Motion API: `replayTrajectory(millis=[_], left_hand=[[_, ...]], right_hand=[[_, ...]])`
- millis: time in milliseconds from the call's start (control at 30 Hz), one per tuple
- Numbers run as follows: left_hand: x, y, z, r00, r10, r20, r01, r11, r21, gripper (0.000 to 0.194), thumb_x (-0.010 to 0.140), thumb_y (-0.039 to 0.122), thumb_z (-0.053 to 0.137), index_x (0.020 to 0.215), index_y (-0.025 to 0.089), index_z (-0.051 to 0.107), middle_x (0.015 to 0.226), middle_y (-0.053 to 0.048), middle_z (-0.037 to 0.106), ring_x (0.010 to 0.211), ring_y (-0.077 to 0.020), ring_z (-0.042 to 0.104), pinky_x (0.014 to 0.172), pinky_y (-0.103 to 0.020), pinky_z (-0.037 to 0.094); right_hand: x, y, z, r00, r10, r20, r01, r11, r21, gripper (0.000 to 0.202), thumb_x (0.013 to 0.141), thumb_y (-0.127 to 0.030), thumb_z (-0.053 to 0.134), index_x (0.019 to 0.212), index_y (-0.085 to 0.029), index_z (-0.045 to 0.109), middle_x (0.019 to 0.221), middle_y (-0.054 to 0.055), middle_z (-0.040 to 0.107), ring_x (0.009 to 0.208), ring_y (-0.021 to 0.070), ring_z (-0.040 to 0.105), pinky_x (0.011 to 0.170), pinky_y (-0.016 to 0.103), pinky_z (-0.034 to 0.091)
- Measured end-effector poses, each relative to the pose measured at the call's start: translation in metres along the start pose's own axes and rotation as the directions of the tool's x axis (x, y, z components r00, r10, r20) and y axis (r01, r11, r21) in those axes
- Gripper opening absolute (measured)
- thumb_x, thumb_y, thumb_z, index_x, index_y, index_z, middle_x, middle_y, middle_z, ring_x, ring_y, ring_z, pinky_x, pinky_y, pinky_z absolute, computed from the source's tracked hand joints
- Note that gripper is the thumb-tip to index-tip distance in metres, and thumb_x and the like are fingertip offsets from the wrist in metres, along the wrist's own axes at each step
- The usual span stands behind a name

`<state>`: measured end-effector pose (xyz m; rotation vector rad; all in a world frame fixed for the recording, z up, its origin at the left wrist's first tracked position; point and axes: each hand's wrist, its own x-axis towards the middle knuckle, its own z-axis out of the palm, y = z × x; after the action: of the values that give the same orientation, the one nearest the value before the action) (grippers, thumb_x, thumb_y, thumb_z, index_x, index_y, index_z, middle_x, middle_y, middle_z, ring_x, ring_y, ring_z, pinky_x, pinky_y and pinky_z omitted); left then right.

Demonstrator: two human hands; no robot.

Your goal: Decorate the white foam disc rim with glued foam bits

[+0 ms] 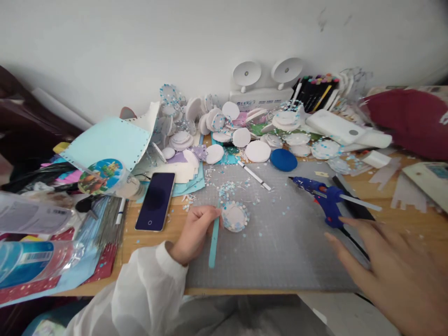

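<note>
My left hand [199,229] pinches the top of a narrow teal strip [213,247], which hangs down over the grey cutting mat [280,247]. Just right of those fingertips is a white disc [235,216] with pale blue bits around its edge. At the right, my right hand [392,261] has its fingers spread, with nothing held. Its fingertips are beside the handle of a blue glue gun [324,193], which lies on the mat with a white glue stick [362,202] in its back end.
A phone [156,201] lies left of the mat. Behind are a white pen [254,175], a blue disc [283,159], many white discs [258,151] and a twin-head lamp [261,97]. A plastic bottle [31,261] and papers fill the left; glue sticks [409,189] lie right.
</note>
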<state>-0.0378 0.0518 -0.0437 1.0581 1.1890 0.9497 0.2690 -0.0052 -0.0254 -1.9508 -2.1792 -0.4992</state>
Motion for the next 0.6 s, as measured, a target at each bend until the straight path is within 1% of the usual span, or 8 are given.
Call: replayTrajectory(millis=[100, 167, 233, 300, 367, 433, 533, 600], left_hand=[[-0.021, 0.009, 0.019, 0.996, -0.087, -0.026, 0.086, 0.996, -0.039, 0.038, 0.079, 0.039, 0.056, 0.051, 0.014, 0.061, 0.039, 0.007, 0.025, 0.041, -0.0062, 0.022, 0.044, -0.023, 0.019], [-0.033, 0.015, 0.032, 0.991, -0.134, -0.016, 0.134, 0.990, -0.038, 0.038, 0.080, 0.041, 0.056, 0.054, 0.014, 0.064, 0.039, 0.007, 0.025, 0.042, -0.0065, 0.022, 0.044, -0.024, 0.019], [-0.041, 0.020, 0.042, 0.991, -0.130, 0.008, 0.131, 0.991, -0.033, 0.038, 0.079, 0.041, 0.057, 0.052, 0.015, 0.061, 0.041, 0.006, 0.026, 0.043, -0.0068, 0.022, 0.044, -0.024, 0.020], [-0.045, 0.022, 0.050, 0.992, -0.108, 0.058, 0.111, 0.992, -0.058, 0.040, 0.079, 0.040, 0.057, 0.048, 0.015, 0.053, 0.043, 0.005, 0.028, 0.045, -0.0071, 0.022, 0.045, -0.024, 0.021], [-0.046, 0.024, 0.054, 0.992, -0.091, 0.083, 0.098, 0.992, -0.080, 0.041, 0.079, 0.039, 0.056, 0.047, 0.016, 0.045, 0.047, 0.004, 0.030, 0.048, -0.0073, 0.024, 0.047, -0.024, 0.023], [-0.046, 0.026, 0.055, 0.995, -0.088, 0.056, 0.092, 0.993, -0.073, 0.042, 0.079, 0.038, 0.054, 0.046, 0.017, 0.038, 0.047, 0.005, 0.029, 0.049, -0.0074, 0.025, 0.048, -0.024, 0.024], [-0.043, 0.030, 0.054, 0.997, -0.071, 0.027, 0.072, 0.997, -0.019, 0.047, 0.082, 0.039, 0.052, 0.045, 0.018, 0.031, 0.045, 0.006, 0.023, 0.046, -0.0071, 0.021, 0.047, -0.025, 0.023], [-0.039, 0.033, 0.050, 0.999, -0.009, 0.045, 0.006, 0.998, 0.066, 0.046, 0.087, 0.040, 0.047, 0.047, 0.018, 0.041, 0.044, 0.006, 0.024, 0.044, -0.0078, 0.023, 0.047, -0.026, 0.025]], right_hand=[[0.002, -0.024, -0.024, 0.990, -0.080, -0.117, 0.113, 0.943, 0.312, 0.033, 0.087, -0.045, 0.047, 0.112, -0.023, 0.055, 0.100, 0.011, 0.066, 0.090, 0.0326, 0.063, 0.075, 0.049, 0.052], [0.010, -0.047, -0.032, 0.963, -0.207, -0.174, 0.264, 0.860, 0.438, 0.035, 0.087, -0.036, 0.053, 0.119, -0.021, 0.054, 0.107, 0.012, 0.063, 0.098, 0.0297, 0.061, 0.082, 0.045, 0.052], [0.017, -0.070, -0.034, 0.899, -0.344, -0.270, 0.436, 0.753, 0.492, 0.033, 0.084, -0.025, 0.059, 0.116, -0.018, 0.056, 0.109, 0.011, 0.064, 0.101, 0.0264, 0.061, 0.083, 0.041, 0.052], [0.022, -0.087, -0.030, 0.815, -0.431, -0.388, 0.579, 0.636, 0.510, 0.027, 0.085, -0.013, 0.055, 0.111, -0.015, 0.059, 0.106, 0.011, 0.065, 0.100, 0.0233, 0.061, 0.084, 0.037, 0.053], [0.025, -0.096, -0.023, 0.743, -0.459, -0.487, 0.668, 0.552, 0.499, 0.025, 0.088, -0.009, 0.045, 0.106, -0.013, 0.062, 0.102, 0.011, 0.067, 0.099, 0.0219, 0.062, 0.082, 0.036, 0.054], [0.028, -0.098, -0.016, 0.703, -0.448, -0.553, 0.708, 0.514, 0.484, 0.027, 0.090, -0.009, 0.039, 0.102, -0.012, 0.063, 0.100, 0.012, 0.068, 0.097, 0.0217, 0.062, 0.079, 0.035, 0.055], [0.035, -0.095, -0.006, 0.703, -0.383, -0.600, 0.702, 0.511, 0.496, 0.021, 0.088, -0.010, 0.047, 0.100, -0.016, 0.064, 0.094, 0.008, 0.070, 0.088, 0.0187, 0.065, 0.077, 0.032, 0.057], [0.044, -0.092, 0.001, 0.740, -0.322, -0.590, 0.659, 0.522, 0.541, 0.019, 0.085, -0.009, 0.055, 0.096, -0.021, 0.063, 0.085, 0.003, 0.070, 0.077, 0.0155, 0.066, 0.073, 0.030, 0.058]])
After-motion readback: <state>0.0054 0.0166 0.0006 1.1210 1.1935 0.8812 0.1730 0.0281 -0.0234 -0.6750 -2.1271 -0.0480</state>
